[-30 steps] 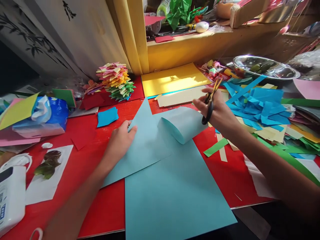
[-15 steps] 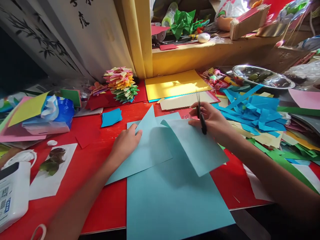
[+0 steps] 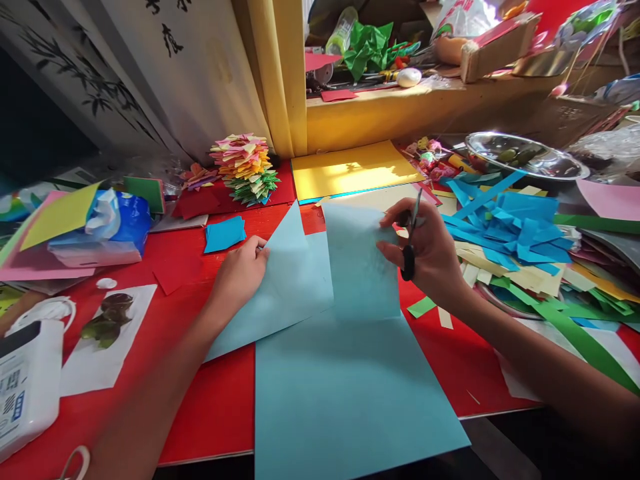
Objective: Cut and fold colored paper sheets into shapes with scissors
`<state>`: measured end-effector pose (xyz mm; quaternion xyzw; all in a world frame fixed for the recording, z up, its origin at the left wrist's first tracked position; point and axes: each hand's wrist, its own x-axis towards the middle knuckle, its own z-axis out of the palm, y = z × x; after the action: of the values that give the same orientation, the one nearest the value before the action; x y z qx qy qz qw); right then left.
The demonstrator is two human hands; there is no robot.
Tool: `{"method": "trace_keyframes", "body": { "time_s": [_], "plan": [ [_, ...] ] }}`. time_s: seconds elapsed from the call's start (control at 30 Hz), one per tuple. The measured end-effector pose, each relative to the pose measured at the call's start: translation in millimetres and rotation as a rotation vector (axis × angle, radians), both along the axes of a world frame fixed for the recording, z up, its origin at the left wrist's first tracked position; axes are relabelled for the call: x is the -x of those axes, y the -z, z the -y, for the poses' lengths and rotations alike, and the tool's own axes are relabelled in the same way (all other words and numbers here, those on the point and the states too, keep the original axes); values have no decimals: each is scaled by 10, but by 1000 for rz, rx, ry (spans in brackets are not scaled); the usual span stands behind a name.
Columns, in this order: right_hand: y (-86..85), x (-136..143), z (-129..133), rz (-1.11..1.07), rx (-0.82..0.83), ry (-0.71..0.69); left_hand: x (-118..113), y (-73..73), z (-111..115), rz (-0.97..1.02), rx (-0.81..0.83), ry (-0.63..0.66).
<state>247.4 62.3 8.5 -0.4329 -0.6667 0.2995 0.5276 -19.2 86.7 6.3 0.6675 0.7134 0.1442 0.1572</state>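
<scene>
My left hand [image 3: 245,270] pinches the edge of a light blue sheet of paper [image 3: 270,300], which has a raised, pointed corner. My right hand [image 3: 425,247] is closed around black-handled scissors [image 3: 411,247], blades pointing up, and also holds a separate light blue paper piece [image 3: 365,267] between thumb and fingers. That piece hangs upright, slightly blurred. Beneath both lies a large light blue sheet [image 3: 350,393], reaching over the table's front edge.
Blue paper strips [image 3: 530,227] and green strips [image 3: 555,313] pile up at right. A metal bowl [image 3: 530,150], yellow paper [image 3: 355,170] and a folded-paper stack [image 3: 245,167] stand behind. Tissues [image 3: 115,220], dark fruit on paper [image 3: 107,320] and a white device [image 3: 35,387] sit left.
My right hand has moved slightly right with the scissors, and its paper piece has swung from slanted to upright. My left hand has shifted a little left and down with its sheet.
</scene>
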Motion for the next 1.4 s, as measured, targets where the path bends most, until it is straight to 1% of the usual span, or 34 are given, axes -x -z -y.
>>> {"method": "trace_keyframes", "body": {
  "time_s": [0.07, 0.17, 0.23, 0.3, 0.37, 0.53, 0.63, 0.73, 0.87, 0.93, 1.03, 1.1, 1.2, 1.3, 1.4],
  "plan": [
    [22, -1, -9, 34, 29, 7, 5, 18, -6, 1, -2, -4],
    [124, -26, -73, 189, 213, -55, 12, 51, -18, -6, 33, -3],
    [185, -44, -113, 301, 286, -117, 20, 60, -27, -6, 62, 2],
    [205, -53, -130, 376, 277, -167, 31, 58, -34, -7, 87, 0],
    [180, -56, -125, 426, 256, -191, 43, 52, -38, -10, 98, -4],
    [82, -71, -111, 466, 261, -110, 85, 32, -46, 4, 81, 13],
    [84, -86, -128, 467, 206, -61, 134, 11, -69, 38, 63, 0],
    [113, -87, -143, 529, 143, -55, 194, -16, -103, 139, 63, 1],
    [175, -59, -147, 663, 121, -144, 260, -52, -123, 331, 154, 9],
    [210, -41, -150, 699, 129, -191, 287, -57, -124, 384, 208, 26],
    [250, -29, -162, 722, 131, -221, 306, -50, -129, 403, 232, 64],
    [260, -33, -170, 715, 117, -235, 295, -48, -132, 422, 230, 57],
    [246, -44, -164, 705, 98, -289, 262, -50, -126, 451, 227, 24],
    [215, -35, -132, 715, 120, -340, 252, -34, -114, 472, 248, 55],
    [197, -4, -101, 668, 168, -318, 272, -13, -112, 492, 286, 91]
  ]
}}
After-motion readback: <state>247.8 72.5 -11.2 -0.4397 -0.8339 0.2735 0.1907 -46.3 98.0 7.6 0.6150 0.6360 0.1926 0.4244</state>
